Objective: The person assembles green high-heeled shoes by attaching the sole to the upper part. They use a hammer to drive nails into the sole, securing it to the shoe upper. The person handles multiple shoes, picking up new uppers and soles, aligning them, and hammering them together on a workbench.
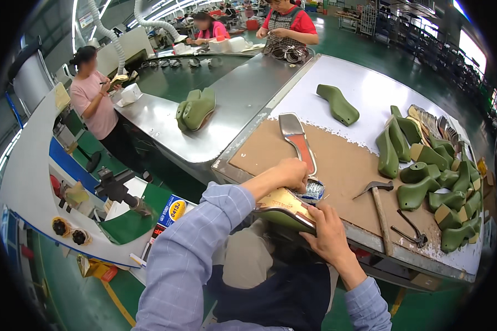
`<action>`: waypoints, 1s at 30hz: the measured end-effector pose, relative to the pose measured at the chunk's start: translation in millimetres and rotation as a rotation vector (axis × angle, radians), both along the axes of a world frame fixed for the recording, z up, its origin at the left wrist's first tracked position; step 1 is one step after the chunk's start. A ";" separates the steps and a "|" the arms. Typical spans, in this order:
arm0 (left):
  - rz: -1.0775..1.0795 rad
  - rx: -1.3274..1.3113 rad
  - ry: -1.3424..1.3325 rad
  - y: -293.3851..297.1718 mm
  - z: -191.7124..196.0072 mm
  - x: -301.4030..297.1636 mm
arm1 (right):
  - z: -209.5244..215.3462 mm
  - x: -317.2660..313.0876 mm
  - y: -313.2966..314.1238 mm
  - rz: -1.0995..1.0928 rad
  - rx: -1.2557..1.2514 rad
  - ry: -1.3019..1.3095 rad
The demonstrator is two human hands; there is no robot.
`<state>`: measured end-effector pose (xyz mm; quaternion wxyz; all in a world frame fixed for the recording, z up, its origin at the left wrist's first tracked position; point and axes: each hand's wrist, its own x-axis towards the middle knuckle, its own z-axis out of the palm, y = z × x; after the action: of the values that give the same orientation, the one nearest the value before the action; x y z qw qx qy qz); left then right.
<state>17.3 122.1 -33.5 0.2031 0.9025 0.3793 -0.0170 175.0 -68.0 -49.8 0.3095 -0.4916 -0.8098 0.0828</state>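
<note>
My right hand [330,231] grips the toe or heel end of a green shoe last [281,218]; which end is unclear. A pale insole [279,199] lies along its upturned face. The last is tilted over my lap at the table's front edge. My left hand [290,174] is closed, fingertips pointing down beside a small clear-and-blue container [315,189] of fine metal pieces, perhaps tacks. Whatever those fingertips pinch is hidden. Just beyond that hand lies a flat red-and-grey sole-shaped piece [299,140].
A hammer [382,218] and dark pincers [410,230] lie on the brown board at right. Behind them green lasts [419,196] are heaped. One last [338,105] lies farther back; others [196,110] stand on the metal table. Three people work beyond. A machine arm [119,187] stands left.
</note>
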 end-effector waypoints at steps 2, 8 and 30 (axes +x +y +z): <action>0.059 -0.088 -0.116 -0.6 -3.3 -6.4 | -0.8 -0.2 -1.2 0.004 -0.001 -0.007; 0.120 -0.199 -0.328 -9.9 4.3 -1.5 | -1.9 0.9 -2.3 0.000 0.004 0.002; 0.190 0.045 -0.650 -131.3 15.7 1.2 | -18.2 153.3 -32.5 -0.679 0.072 -0.539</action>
<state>18.5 -9.2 -17.8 0.2940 0.8256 0.3776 0.2990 328.3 -100.5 -68.0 0.1137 -0.7228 -0.6565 -0.1834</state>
